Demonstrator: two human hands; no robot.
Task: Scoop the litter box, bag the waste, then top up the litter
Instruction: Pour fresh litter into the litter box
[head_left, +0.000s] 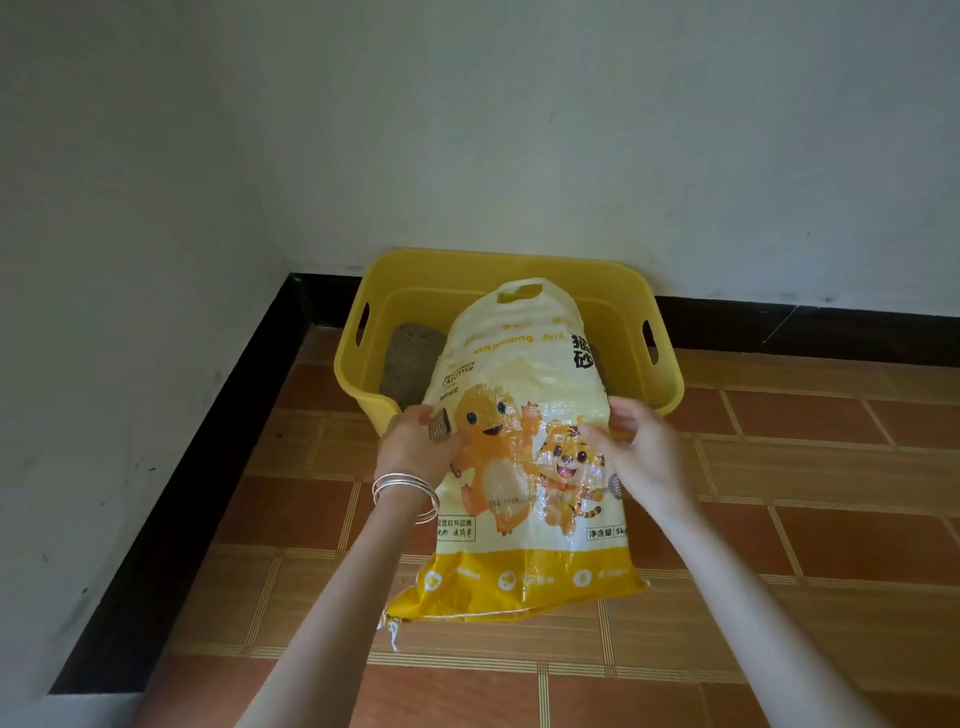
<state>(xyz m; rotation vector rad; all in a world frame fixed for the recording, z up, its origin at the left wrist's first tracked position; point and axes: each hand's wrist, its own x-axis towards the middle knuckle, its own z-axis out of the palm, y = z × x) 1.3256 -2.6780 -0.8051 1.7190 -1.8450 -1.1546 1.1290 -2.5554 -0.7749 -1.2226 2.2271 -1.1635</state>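
While hands grip litter bag (519, 441), yellow box (415, 280) holds grey litter (413, 358)

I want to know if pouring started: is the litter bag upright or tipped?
Tipped: the litter bag leans, handle end over the yellow box. Pouring: cannot tell.

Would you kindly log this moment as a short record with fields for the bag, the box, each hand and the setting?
litter bag: yellow and white, cartoon animals printed, handle end tipped over the box
litter box: yellow tub with side handle slots, grey litter visible inside
left hand: grips the bag's left edge; bangles on wrist
right hand: grips the bag's right edge
setting: tiled floor, box in a corner against a white wall
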